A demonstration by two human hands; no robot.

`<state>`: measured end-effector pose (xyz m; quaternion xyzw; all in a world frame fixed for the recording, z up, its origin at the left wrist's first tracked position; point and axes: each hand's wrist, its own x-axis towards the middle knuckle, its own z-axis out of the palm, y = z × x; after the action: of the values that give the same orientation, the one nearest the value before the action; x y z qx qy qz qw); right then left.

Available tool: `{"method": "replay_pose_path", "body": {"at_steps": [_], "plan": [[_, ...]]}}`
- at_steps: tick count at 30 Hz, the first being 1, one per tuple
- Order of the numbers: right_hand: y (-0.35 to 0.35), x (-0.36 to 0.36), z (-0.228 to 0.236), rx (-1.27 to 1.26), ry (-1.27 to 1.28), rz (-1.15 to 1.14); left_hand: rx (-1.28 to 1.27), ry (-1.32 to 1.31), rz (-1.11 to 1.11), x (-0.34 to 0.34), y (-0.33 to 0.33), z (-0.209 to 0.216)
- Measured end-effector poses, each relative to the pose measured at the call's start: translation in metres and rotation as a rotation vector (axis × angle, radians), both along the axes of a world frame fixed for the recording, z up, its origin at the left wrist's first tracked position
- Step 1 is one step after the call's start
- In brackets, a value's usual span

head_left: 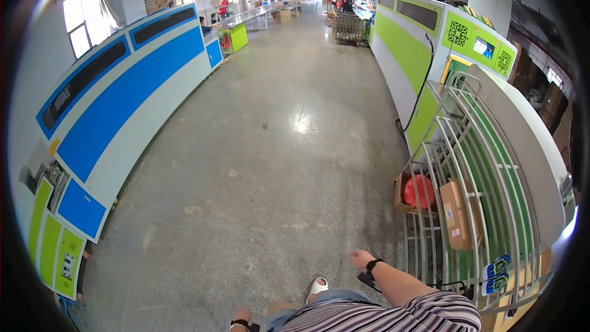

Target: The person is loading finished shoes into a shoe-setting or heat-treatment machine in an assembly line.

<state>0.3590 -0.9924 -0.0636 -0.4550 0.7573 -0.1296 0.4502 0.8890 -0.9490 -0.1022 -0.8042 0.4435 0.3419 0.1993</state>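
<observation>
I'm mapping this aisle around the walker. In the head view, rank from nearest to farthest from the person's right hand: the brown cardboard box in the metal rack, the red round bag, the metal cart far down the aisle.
From the right hand:
1. Brown cardboard box, inside the grey metal rack, to the right.
2. Red round bag, just beyond, right side.
3. Metal cart, far down the aisle.

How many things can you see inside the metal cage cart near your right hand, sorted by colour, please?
Red round thing: 1
Brown cardboard parcel: 1
Blue tags: 2
Total in the cage cart: 4
The right hand holds none of them.
</observation>
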Motion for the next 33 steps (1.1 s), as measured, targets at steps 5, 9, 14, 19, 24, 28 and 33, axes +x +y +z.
{"method": "replay_pose_path", "body": {"at_steps": [5, 9, 14, 19, 24, 28, 33], "plan": [[-0.021, 0.013, 0.016, 0.018, -0.044, 0.004, -0.038, 0.413, 0.045, -0.036, -0.071, 0.004], [0.048, -0.003, -0.019, 0.118, 0.136, 0.071, 0.173, 0.408, -0.339, -0.049, -0.104, 0.015], [0.166, -0.055, -0.092, 0.696, 0.323, 0.763, 0.015, 0.366, -0.694, -0.005, -0.176, -0.015], [0.197, -0.019, -0.039, 0.804, 0.233, 0.800, 0.080, 0.330, -0.246, 0.012, -0.257, 0.043], [0.127, 0.057, -0.043, 0.662, -0.005, -0.335, 0.004, 0.218, -0.263, 0.049, -0.286, 0.051], [0.097, 0.131, -0.065, 0.253, -0.090, -0.514, 0.046, 0.228, -0.665, 0.059, -0.300, 0.013], [0.097, 0.180, -0.033, 0.345, -0.078, -0.384, 0.102, 0.317, -0.515, 0.035, -0.309, 0.022]]}}
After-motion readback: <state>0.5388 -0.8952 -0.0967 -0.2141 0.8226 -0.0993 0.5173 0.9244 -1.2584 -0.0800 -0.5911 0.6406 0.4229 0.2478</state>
